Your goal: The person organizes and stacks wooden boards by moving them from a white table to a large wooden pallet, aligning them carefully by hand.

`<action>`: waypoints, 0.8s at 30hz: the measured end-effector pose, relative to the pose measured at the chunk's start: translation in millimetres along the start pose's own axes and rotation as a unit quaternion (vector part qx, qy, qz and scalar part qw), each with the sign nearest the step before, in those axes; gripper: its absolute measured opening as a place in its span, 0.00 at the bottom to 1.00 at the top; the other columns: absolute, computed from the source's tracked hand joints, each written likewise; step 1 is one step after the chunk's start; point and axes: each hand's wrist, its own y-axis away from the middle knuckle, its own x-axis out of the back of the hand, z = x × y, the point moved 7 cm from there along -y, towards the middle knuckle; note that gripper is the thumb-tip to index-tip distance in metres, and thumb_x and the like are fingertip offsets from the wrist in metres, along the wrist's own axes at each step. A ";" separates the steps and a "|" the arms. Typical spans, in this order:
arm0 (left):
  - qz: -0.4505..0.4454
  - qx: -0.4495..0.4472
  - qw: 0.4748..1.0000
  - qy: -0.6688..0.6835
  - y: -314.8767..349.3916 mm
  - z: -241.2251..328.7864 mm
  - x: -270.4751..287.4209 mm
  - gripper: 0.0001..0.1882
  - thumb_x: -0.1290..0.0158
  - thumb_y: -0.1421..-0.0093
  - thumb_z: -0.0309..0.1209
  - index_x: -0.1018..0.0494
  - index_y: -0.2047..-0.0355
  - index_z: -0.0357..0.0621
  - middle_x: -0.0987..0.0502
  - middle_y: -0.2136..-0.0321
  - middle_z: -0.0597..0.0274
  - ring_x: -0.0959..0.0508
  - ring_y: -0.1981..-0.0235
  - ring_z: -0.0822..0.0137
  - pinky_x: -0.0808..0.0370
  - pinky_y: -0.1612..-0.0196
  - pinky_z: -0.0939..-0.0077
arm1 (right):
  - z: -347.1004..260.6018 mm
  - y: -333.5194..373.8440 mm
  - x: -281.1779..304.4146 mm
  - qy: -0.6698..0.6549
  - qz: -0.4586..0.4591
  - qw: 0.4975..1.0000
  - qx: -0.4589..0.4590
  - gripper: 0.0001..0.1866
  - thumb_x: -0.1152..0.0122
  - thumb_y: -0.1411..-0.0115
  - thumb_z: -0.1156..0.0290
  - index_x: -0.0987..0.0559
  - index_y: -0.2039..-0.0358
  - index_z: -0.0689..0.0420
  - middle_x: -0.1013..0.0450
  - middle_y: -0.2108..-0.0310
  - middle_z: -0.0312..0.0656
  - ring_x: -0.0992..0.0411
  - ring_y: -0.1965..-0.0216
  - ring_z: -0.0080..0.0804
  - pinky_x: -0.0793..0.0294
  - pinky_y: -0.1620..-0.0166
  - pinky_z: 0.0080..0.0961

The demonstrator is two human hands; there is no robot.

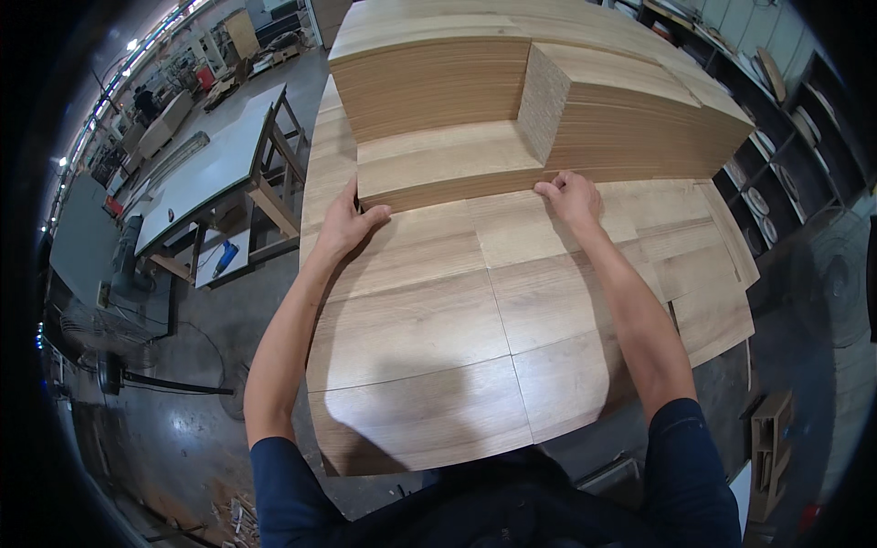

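A low stack of wood-grain panels (443,157) lies in front of a taller stack (425,87) with the same finish. My left hand (350,222) is at the low stack's left front corner, the fingers along its end and the thumb by its front edge. At the other end, my right hand (574,194) has its fingers curled in, with the thumb at the low stack's right front corner. Another tall stack (649,132) rises just beyond that hand. Beneath my forearms spreads a layer of flat wood-grain panels (416,333) with thin seams between them.
On the left stands a white-topped workbench (215,173), with a blue power drill (226,258) on its lower shelf. A floor fan (108,361) is at the lower left. Dark shelving (799,151) holding round rolls lines the right side. Wood scraps (239,521) lie on the floor.
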 end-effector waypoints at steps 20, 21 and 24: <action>0.102 0.123 0.915 0.371 -6.2 82.2 29.4 0.17 0.54 0.33 0.28 0.29 0.46 0.37 0.20 0.59 0.57 0.18 0.65 0.69 0.19 0.65 0.83 | -49.8 35.5 -36.6 -0.641 -0.258 0.711 -0.128 0.17 0.48 0.31 0.57 0.24 0.66 0.59 0.22 0.70 0.42 0.24 0.70 0.28 0.25 0.69 0.23; 0.105 0.109 0.913 0.380 1.4 89.4 38.3 0.18 0.54 0.34 0.27 0.29 0.45 0.37 0.20 0.59 0.58 0.18 0.65 0.68 0.18 0.66 0.83 | -49.6 41.4 -35.0 -0.699 -0.267 0.646 -0.154 0.16 0.50 0.30 0.58 0.25 0.65 0.59 0.23 0.70 0.43 0.25 0.70 0.28 0.25 0.69 0.23; 0.123 0.094 0.890 0.429 31.3 116.1 77.2 0.22 0.54 0.34 0.25 0.36 0.39 0.36 0.21 0.58 0.56 0.18 0.66 0.70 0.18 0.70 0.82 | -63.3 70.2 -7.3 -0.739 -0.273 0.605 -0.114 0.14 0.51 0.29 0.61 0.26 0.63 0.60 0.23 0.67 0.43 0.25 0.70 0.26 0.24 0.66 0.22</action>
